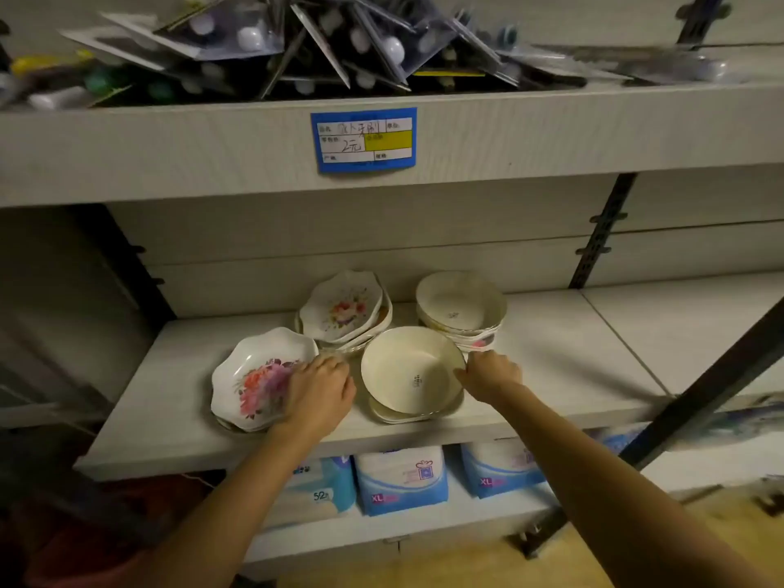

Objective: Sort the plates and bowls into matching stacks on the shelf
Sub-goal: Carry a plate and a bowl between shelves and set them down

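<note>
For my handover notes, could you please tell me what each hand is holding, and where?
Left hand: floral plate, right rim. Right hand: plain bowl, right rim.

free room on shelf [572, 354] rt side; plate stacks [343, 311] & bowl stacks [460, 303] crowd centre-left, upper shelf [169, 142] overhead

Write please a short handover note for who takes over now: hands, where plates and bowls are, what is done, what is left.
The left hand has fingers curled over the right rim of the front floral plate, top of a low pile.
The right hand pinches the right rim of the front cream bowl, tilted on its low pile.
Behind them on the shelf stand the back floral stack and the back cream stack.
Done: floral and cream are apart.
Left: probably to join each front pile with its matching back stack.
</note>
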A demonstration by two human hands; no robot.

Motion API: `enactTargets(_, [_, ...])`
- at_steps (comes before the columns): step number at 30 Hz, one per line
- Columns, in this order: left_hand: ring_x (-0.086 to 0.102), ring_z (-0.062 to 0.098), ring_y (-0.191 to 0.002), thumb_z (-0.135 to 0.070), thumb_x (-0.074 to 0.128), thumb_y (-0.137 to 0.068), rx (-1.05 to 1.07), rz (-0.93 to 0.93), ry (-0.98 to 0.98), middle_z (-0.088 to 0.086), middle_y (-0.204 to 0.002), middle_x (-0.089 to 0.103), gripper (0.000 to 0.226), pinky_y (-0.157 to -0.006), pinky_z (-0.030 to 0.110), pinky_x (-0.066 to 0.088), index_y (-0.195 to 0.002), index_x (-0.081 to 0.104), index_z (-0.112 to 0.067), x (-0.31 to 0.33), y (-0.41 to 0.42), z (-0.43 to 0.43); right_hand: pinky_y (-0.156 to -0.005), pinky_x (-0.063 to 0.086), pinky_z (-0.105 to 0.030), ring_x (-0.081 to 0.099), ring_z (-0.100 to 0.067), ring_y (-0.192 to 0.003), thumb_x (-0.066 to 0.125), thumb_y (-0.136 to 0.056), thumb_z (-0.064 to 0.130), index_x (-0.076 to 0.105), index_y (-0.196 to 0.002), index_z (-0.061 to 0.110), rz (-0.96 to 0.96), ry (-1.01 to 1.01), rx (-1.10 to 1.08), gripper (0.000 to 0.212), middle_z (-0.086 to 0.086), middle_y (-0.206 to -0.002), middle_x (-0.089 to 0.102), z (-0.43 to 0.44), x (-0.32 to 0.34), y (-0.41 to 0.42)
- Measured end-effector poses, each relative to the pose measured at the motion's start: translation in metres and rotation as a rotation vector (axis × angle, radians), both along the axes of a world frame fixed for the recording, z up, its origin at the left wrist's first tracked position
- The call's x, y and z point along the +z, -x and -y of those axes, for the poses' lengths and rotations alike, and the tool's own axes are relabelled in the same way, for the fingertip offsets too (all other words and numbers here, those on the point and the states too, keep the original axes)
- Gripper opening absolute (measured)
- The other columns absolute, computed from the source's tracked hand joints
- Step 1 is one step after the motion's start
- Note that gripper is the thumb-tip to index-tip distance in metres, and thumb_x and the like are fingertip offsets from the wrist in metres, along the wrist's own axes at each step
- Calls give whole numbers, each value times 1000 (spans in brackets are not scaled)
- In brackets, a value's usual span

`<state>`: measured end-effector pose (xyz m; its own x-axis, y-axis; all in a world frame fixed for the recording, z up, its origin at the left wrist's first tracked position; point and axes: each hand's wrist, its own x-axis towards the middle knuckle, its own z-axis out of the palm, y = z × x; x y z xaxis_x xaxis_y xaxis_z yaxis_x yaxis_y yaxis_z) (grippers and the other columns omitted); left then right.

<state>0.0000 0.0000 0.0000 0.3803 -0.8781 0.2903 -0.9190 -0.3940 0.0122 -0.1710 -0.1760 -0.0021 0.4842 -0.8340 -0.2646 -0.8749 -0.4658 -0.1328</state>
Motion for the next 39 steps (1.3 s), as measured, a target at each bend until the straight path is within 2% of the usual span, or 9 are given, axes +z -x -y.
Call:
enactTargets(3, [65, 22, -87, -25, 45, -90, 35, -130, -59, 6, -94, 70, 25, -66, 30, 45, -90, 67, -12, -1, 4, 2, -89, 46, -35, 59, -27, -105, 39, -95, 37, 60, -112, 12, 25, -137, -41, 37, -10, -115, 63, 2, -5, -2])
enactTargets(6, [61, 20, -78, -27, 40, -92, 112, -195, -187, 5, -95, 69, 27, -63, 29, 42, -93, 64, -13, 2, 9, 3, -85, 46, -34, 59, -28, -100, 38, -95, 30, 60, -110, 8, 61, -201, -41, 34, -13, -113, 63, 7, -5, -4])
enactTargets(12, [52, 24, -68, -21, 43, -90, 174, -495, -237, 0, -58, 45, 36, -61, 29, 36, -55, 37, -15, -7, 14, 9, -70, 38, -30, 50, -27, -80, 37, -95, 24, 54, -83, 11, 145, -119, 2, 25, -17, -99, 63, 13, 16, 24])
enactTargets(16, [62, 30, -74, -37, 35, -92, 253, -627, -365, 15, -86, 67, 40, -75, 36, 54, -83, 58, -6, -11, 26, 23, -66, 40, -32, 58, -34, -81, 42, -91, 21, 62, -76, 4, 279, -123, -97, 30, -18, -87, 66, 19, 19, 62])
enactTargets(19, [66, 33, -92, -42, 37, -92, 297, -626, -389, 18, -104, 69, 46, -78, 34, 50, -101, 61, -4, -19, 33, 30, -66, 44, -35, 61, -34, -79, 44, -91, 22, 65, -75, 2, 334, -122, -142, 33, -17, -81, 67, 19, 20, 85])
enactTargets(24, [59, 32, -107, -27, 43, -92, 318, -586, -381, 19, -119, 62, 35, -77, 32, 43, -110, 58, 0, -23, 32, 37, -72, 49, -39, 61, -29, -76, 42, -94, 25, 65, -77, 4, 335, -90, -164, 35, -13, -81, 68, 16, 18, 106])
enactTargets(29, [61, 34, -98, -23, 45, -87, 296, -604, -344, 20, -107, 65, 32, -78, 35, 48, -96, 61, 3, -11, 24, 39, -54, 37, -25, 49, -14, -59, 43, -96, 23, 51, -61, 17, 339, -73, -189, 36, 0, -61, 52, 15, 18, 115])
enactTargets(34, [66, 35, -76, -21, 46, -85, 230, -771, -235, 12, -63, 59, 34, -72, 37, 50, -53, 47, -11, 0, 19, 38, -52, 33, -20, 45, -10, -57, 42, -97, 22, 47, -60, 18, 376, -85, -232, 37, 2, -59, 48, 13, 18, 126])
enactTargets(39, [53, 20, -54, -18, 47, -89, 173, -824, -119, 8, -55, 55, 33, -56, 29, 37, -69, 60, 5, 14, 24, 32, -56, 40, -20, 51, -13, -60, 43, -97, 24, 53, -66, 16, 453, -102, -357, 33, 0, -63, 52, 2, 19, 151])
